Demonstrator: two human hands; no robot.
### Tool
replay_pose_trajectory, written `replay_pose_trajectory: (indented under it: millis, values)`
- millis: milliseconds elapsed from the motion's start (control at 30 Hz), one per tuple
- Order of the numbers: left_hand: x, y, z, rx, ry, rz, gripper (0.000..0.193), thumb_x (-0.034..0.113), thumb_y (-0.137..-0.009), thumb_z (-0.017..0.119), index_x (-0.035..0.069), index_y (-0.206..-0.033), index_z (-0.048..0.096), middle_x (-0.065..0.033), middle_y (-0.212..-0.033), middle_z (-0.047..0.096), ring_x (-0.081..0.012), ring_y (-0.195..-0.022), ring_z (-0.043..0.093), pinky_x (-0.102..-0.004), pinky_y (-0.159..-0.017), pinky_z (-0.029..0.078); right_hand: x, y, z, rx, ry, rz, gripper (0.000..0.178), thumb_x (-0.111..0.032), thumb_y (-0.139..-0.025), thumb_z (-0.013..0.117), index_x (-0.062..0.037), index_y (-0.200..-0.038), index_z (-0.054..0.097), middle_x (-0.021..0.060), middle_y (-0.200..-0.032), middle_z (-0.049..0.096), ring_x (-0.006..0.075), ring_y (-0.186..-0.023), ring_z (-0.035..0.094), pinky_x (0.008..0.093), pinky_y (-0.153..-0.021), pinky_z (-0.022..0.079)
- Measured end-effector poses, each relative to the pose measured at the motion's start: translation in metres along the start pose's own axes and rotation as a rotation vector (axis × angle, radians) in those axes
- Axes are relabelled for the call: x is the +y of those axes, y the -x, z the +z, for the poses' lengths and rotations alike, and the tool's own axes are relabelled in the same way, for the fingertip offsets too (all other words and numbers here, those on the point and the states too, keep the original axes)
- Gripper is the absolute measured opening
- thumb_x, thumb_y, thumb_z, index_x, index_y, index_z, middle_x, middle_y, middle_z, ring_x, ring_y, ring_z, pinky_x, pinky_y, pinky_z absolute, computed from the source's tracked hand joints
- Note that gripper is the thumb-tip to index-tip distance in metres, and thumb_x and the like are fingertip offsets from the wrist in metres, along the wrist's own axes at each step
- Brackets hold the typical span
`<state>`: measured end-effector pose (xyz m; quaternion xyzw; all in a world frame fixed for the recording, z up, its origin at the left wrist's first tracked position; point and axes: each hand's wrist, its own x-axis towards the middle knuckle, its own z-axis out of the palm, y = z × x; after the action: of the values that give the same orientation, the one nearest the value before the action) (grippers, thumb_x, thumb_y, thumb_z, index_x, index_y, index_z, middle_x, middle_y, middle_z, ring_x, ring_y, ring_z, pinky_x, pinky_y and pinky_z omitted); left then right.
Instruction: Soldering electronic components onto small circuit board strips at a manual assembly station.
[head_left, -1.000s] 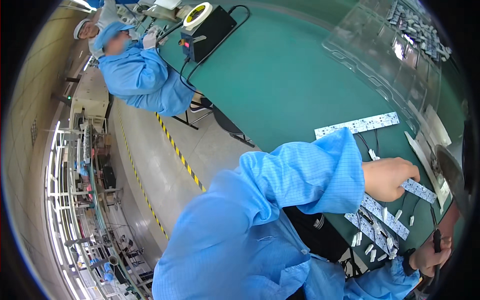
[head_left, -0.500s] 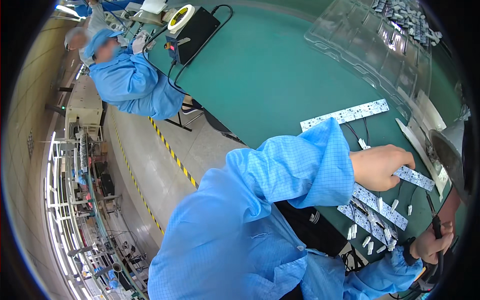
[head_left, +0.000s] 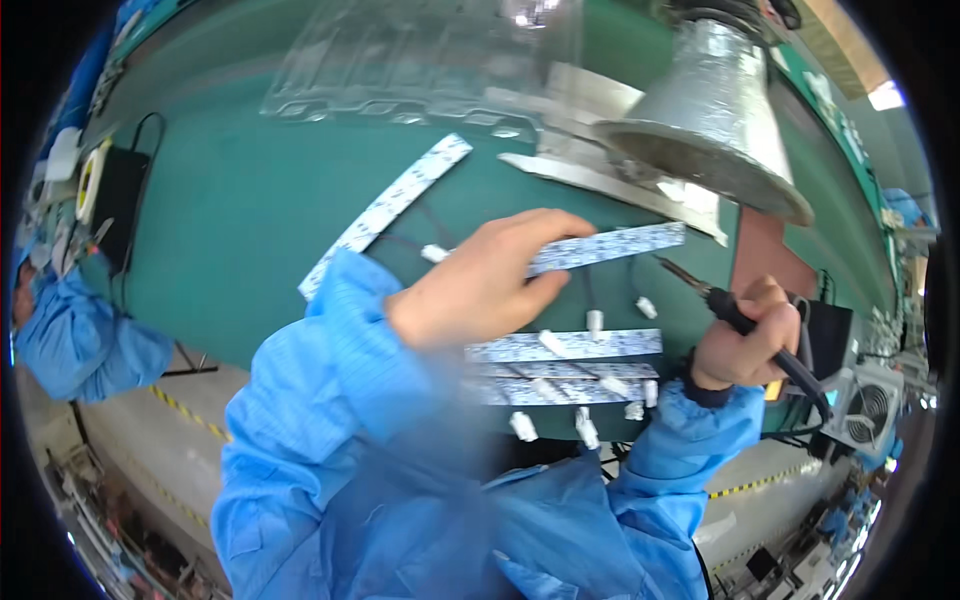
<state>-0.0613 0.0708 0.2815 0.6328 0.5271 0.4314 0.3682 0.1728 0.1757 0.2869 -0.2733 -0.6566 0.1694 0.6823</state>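
Observation:
My left hand (head_left: 500, 275) grips one end of a long, narrow white circuit board strip (head_left: 625, 243) between thumb and fingers. Thin dark wires with white plug connectors (head_left: 595, 322) hang from its near edge. In my right hand (head_left: 750, 335) is a soldering iron (head_left: 735, 312), its tip pointing left, close to the strip's right end; whether they touch I cannot tell. Nearer to me lie several more board strips (head_left: 630, 345) side by side, with white connectors on and around them. Another strip (head_left: 400, 205) lies slanted to the left, partly behind my left sleeve.
A foil-covered funnel-shaped hood (head_left: 710, 110) stands beyond my hands, over a pale metal piece (head_left: 620, 190). Clear plastic trays (head_left: 420, 70) lie at the back. A black box (head_left: 120, 205) stands on the green table (head_left: 230, 200) at left, near a blue-sleeved co-worker (head_left: 90, 330). A fan unit (head_left: 868, 408) is at right.
The view has swung to the right, bringing the hood and my right hand further into the picture. Both hands keep hold of the same things.

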Motion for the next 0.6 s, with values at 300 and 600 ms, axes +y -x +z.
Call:
replay_pose_trajectory:
  millis: [300, 600]
  values:
    - [0.006, -0.003, 0.003, -0.043, 0.01, -0.04, 0.036, -0.001, -0.085, 0.062, -0.002, -0.121, 0.058, -0.0177, -0.116, 0.063, -0.0338, -0.112, 0.061, -0.0382, -0.096, 0.047, -0.016, -0.003, -0.007, -0.182, 0.015, 0.134, 0.037, -0.017, -0.094, 0.045, -0.0011, -0.06, 0.043, 0.0053, -0.055, 0.043, 0.0118, -0.055, 0.031, 0.031, -0.055, 0.026]
    - [0.006, -0.007, 0.005, -0.038, 0.005, -0.044, 0.035, -0.002, -0.085, 0.062, -0.002, -0.12, 0.058, -0.0178, -0.115, 0.063, -0.0343, -0.112, 0.06, -0.0385, -0.096, 0.047, -0.013, -0.001, -0.004, -0.198, 0.046, 0.133, 0.037, -0.017, -0.095, 0.046, -0.0014, -0.061, 0.045, 0.0055, -0.055, 0.045, 0.0122, -0.054, 0.032, 0.0305, -0.055, 0.027]
